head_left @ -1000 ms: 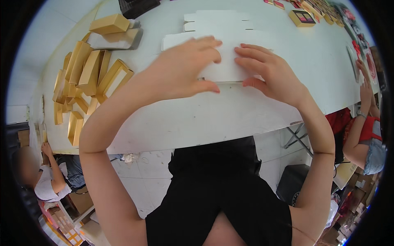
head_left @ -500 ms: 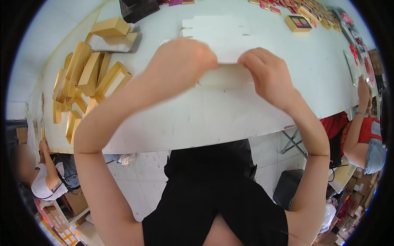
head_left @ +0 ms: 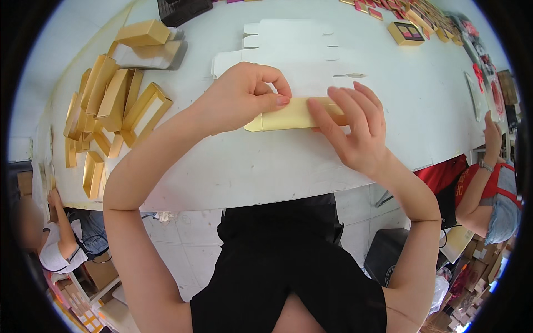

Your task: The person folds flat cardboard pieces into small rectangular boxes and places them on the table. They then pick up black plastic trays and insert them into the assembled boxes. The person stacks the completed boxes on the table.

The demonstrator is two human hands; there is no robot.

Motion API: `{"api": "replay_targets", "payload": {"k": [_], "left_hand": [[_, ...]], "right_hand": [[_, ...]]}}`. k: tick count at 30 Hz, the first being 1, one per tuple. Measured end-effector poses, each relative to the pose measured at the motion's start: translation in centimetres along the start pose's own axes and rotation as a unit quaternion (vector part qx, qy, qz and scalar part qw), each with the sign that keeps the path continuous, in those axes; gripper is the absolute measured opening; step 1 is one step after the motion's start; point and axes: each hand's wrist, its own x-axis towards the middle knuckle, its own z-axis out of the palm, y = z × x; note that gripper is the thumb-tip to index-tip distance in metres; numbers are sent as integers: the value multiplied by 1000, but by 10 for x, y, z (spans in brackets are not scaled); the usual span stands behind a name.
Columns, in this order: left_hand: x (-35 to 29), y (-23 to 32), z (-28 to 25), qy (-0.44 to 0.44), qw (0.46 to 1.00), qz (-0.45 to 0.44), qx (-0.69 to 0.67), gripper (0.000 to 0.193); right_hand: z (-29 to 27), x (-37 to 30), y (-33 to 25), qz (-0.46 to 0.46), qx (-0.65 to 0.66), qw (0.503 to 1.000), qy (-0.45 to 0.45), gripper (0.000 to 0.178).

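A gold cardboard box (head_left: pixel 288 117), partly folded into a long narrow shape, lies across the table in front of me. My left hand (head_left: pixel 250 97) pinches its far edge near the left end, thumb and forefinger together. At the right end, my right hand (head_left: pixel 355 122) has a forefinger on top and a thumb tip showing under the near edge; its other fingers are raised and apart. Just beyond the hands lie flat white carton sheets (head_left: pixel 288 41) with cut tabs and slots.
Folded gold boxes (head_left: pixel 114 102) are heaped on the left beside a clear plastic tray (head_left: pixel 150 55). A black container (head_left: pixel 183 10) stands at the far edge. At the far right are a filled gold box (head_left: pixel 405 33) and small red pieces. Co-workers sit at both sides.
The piece between my hands has turned from its white side to gold and lies nearer me, folded narrow. Both hands have come lower, and my right fingers have spread.
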Motion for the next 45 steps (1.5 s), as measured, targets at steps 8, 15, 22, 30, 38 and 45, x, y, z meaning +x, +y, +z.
{"api": "replay_targets", "payload": {"k": [8, 15, 22, 30, 38, 45], "left_hand": [[-19, -8, 31, 169, 825, 368, 395, 26], [-9, -22, 43, 203, 832, 294, 425, 8], [11, 2, -9, 444, 620, 443, 471, 23], [12, 24, 23, 200, 953, 177, -144, 42], [56, 67, -8, -70, 987, -49, 137, 49], [96, 19, 8, 50, 802, 223, 553, 27]], "right_hand": [[9, -7, -8, 1, 87, 995, -54, 24], [1, 27, 9, 120, 170, 938, -278, 18], [-5, 65, 72, 444, 455, 747, -197, 16], [-28, 57, -23, 207, 319, 925, -18, 27], [-34, 5, 5, -72, 113, 988, -78, 39], [-2, -7, 7, 40, 166, 983, -66, 24]]}}
